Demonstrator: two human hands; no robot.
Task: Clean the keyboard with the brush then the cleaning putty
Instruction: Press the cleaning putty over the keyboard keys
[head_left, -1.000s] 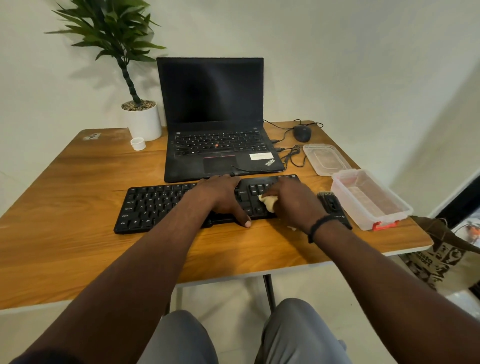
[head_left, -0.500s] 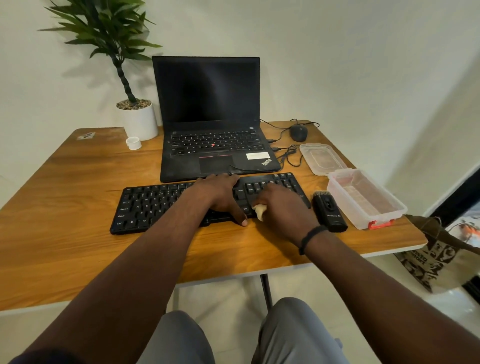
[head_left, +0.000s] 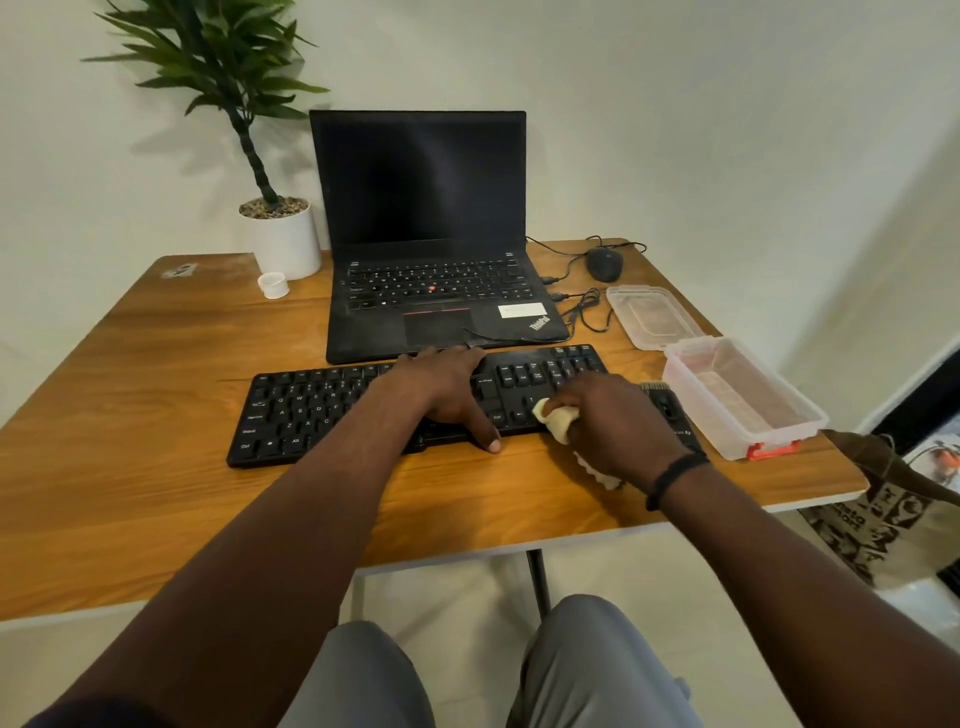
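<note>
Moved: right hand (head_left: 618, 431) with the putty (head_left: 558, 422) has slid rightward along the keyboard (head_left: 332, 410) since half a second ago, now again covering most of the brush (head_left: 667, 402).
Left hand (head_left: 447, 392): fingers flat on the keyboard's middle, thumb at its near edge, holding nothing.
Right hand: curled round the pale putty, pressing it onto the right-end keys.
Edges: keyboard sits back from the counter (head_left: 130, 493) front edge; open container (head_left: 743, 405) crowds the right edge.
Room: bare wood left of the keyboard.

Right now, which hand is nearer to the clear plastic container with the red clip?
The right hand, gripping the cleaning putty over the keyboard's right end, just left of the container. The left hand rests mid-keyboard, farther away.
</note>
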